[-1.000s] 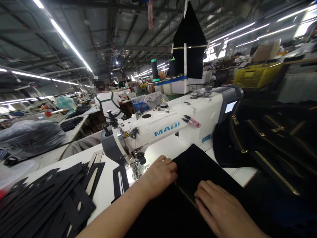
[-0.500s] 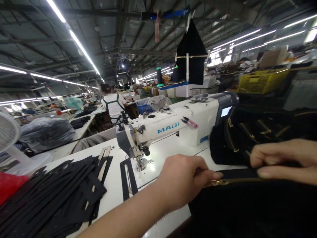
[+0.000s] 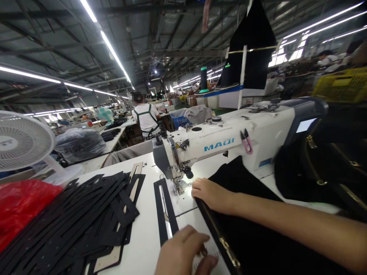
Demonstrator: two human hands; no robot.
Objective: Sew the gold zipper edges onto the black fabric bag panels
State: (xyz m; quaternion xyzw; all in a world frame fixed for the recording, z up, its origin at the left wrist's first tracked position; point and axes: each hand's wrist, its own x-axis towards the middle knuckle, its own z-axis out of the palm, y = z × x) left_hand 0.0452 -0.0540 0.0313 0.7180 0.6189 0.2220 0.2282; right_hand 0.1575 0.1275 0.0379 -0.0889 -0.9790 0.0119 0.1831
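My right hand (image 3: 212,194) grips the corner of a black fabric piece (image 3: 246,225) close to the presser foot (image 3: 179,187) of the white sewing machine (image 3: 220,141). Along the fabric's left edge runs a gold zipper (image 3: 229,252) with its slider toward the lower end. At the bottom, my left hand (image 3: 183,252) hovers left of that zipper, thumb and fingers apart, holding nothing. A black strip frame with a long slot (image 3: 165,210) lies on the table just beyond it, left of the presser foot.
Many black slotted strips (image 3: 94,217) are heaped at left beside a red plastic bag (image 3: 25,206) and a white fan (image 3: 23,141). Pink thread snips (image 3: 246,142) rest against the machine. More black zippered pieces (image 3: 315,168) lie at right. A person (image 3: 146,118) works beyond.
The fabric's zipper edge has swung toward the presser foot, carried left by my right hand. My left hand has let go of the zipper and drawn back. The view has turned right.
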